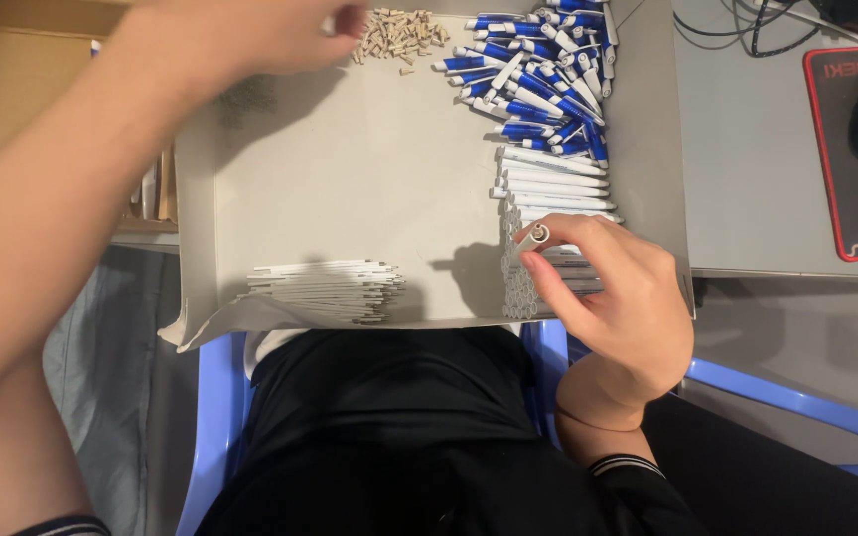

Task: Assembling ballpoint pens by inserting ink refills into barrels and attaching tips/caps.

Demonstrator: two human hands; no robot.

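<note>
The right hand (613,298), at lower right of the frame, pinches one white tube (535,235) between thumb and fingertips, its open end turned toward the camera. Just under and beside it lies the tube stack (553,184), long axes running left to right; too many to count, about six showing clearly at the top. The left hand (250,35), at the upper left, reaches across the tray (350,169) with fingers closed together over the pile of small tan pieces (399,35) at top centre; whether it holds one I cannot tell. That pile is nearer the left hand, and the tube nearer the right. Blue-and-white caps (538,74) are heaped at upper right, dozens, uncountable. White refills (325,288) lie bundled at the lower left of the tray, tips pointing right, well apart from both hands.
</note>
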